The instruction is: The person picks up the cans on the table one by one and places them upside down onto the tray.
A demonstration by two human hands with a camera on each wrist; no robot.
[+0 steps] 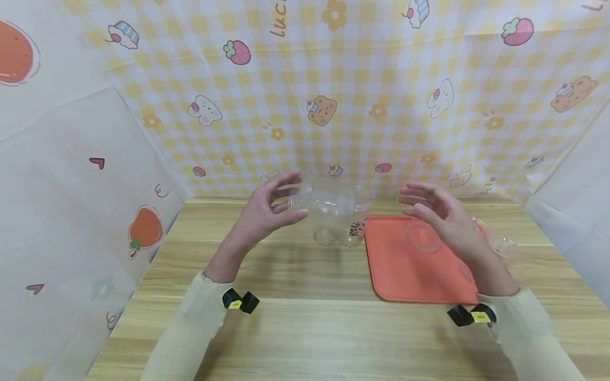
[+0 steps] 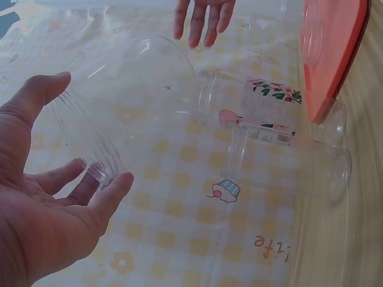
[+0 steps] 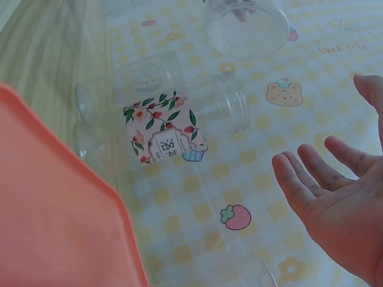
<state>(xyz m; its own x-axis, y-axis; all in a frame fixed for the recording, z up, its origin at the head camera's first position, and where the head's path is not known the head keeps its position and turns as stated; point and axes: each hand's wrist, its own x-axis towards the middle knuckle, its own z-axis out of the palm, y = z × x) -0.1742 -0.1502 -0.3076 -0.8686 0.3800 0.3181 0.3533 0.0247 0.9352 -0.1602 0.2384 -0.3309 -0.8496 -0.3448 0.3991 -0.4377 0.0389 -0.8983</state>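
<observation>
My left hand [image 1: 264, 214] holds a clear plastic jar [image 2: 134, 98] by its threaded mouth, thumb on one side of the rim and fingers on the other. The jar is raised above the table on its side, its base pointing to the right. Below and behind it stand two more clear jars: one with a pink floral label [image 3: 161, 128], the other a plain jar [image 2: 287, 170]. Over the tray hovers my right hand [image 1: 443, 211], fingers spread and slightly bent, with nothing in it. In the right wrist view its palm [image 3: 350, 224] shows, apart from the jars.
An orange-red tray [image 1: 405, 278] lies on the wooden table [image 1: 305, 328], right of the standing jars. A clear round piece [image 1: 422, 238] is on it, and another clear round piece [image 1: 506, 247] lies near the right wrist. A checked cloth [image 1: 295, 100] hangs behind the table.
</observation>
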